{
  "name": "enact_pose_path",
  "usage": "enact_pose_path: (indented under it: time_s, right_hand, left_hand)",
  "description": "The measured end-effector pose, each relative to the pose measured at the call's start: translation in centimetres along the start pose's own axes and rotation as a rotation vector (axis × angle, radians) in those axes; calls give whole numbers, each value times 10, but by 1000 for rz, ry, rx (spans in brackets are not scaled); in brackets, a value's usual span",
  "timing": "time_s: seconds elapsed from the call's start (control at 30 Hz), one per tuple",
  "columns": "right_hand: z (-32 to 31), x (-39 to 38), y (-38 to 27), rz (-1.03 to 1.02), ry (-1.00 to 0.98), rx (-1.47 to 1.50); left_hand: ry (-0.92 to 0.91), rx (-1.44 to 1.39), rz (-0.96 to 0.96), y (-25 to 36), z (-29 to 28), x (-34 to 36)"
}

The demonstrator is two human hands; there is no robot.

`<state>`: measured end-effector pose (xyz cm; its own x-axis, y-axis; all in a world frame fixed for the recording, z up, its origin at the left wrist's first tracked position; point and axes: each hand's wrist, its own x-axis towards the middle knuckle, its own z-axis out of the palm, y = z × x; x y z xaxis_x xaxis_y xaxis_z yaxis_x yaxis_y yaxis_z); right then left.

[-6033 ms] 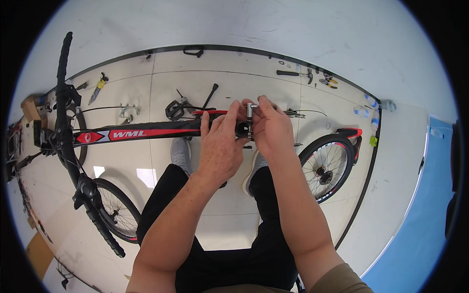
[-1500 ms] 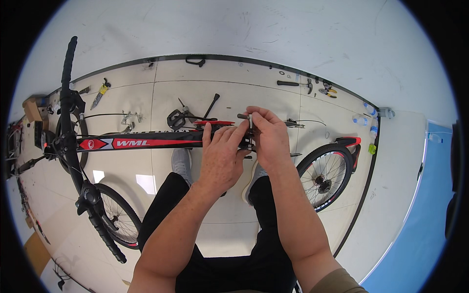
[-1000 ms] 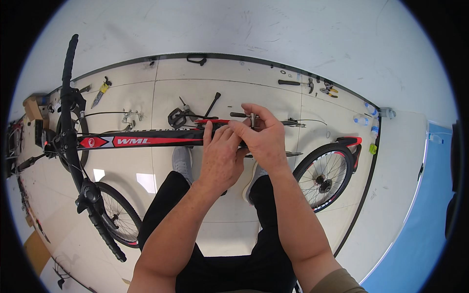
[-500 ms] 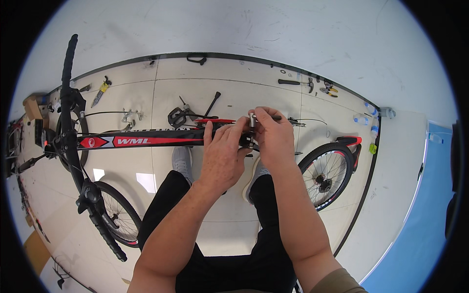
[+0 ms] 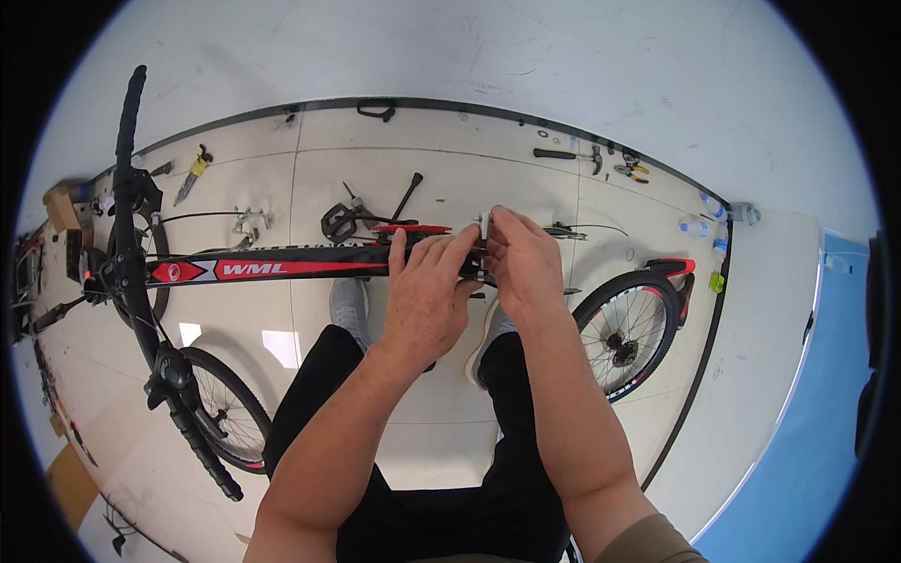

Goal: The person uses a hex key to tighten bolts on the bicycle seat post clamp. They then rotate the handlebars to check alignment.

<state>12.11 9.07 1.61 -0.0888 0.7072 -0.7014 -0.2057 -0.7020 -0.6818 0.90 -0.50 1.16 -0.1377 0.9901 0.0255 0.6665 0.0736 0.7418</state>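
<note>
A black and red bicycle frame (image 5: pixel 310 266) stretches across in front of me, with drop handlebars (image 5: pixel 141 281) at its left end. My left hand (image 5: pixel 427 296) is closed around the right end of the frame, its index finger lying along the tube. A small silver lever (image 5: pixel 484 226) sticks up between my two hands at the seat-tube end. My right hand (image 5: pixel 526 267) pinches it from the right, thumb and fingertips bent against it. Both hands hide most of the joint beneath. A pedal (image 5: pixel 340 225) and crank show just beyond the frame.
A loose wheel (image 5: pixel 624 338) with a red mudguard (image 5: pixel 668 267) lies at right. Along the far wall lie a hammer (image 5: pixel 568 155), pliers (image 5: pixel 633 170) and plastic bottles (image 5: pixel 694 227). A brake caliper (image 5: pixel 251 223) is on the floor at left. My shoes are under the frame.
My right fingers have shifted slightly around the silver lever. A dark piece seen beside them earlier no longer shows. My left hand has stayed on the frame.
</note>
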Motion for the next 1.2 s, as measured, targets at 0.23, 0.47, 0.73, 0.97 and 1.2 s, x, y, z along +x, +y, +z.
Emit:
enact_pose_path:
  time_s: [0.23,0.47,0.73,0.97,1.2]
  right_hand:
    - [4,2,-2,-25,-68,-171]
    - [7,-5,-4,-132,-121,-272]
    - [7,0,5,-157,-129,-82]
    - [8,-3,-1,-176,-168,65]
    - [-5,6,-5,-102,-11,300]
  left_hand:
    - [-2,13,-1,-2,1,0]
    - [-12,24,-11,-2,0,0]
    - [3,-16,-29,-3,2,-1]
    - [-18,-47,-53,0,0,2]
    - [3,-30,-69,-2,1,0]
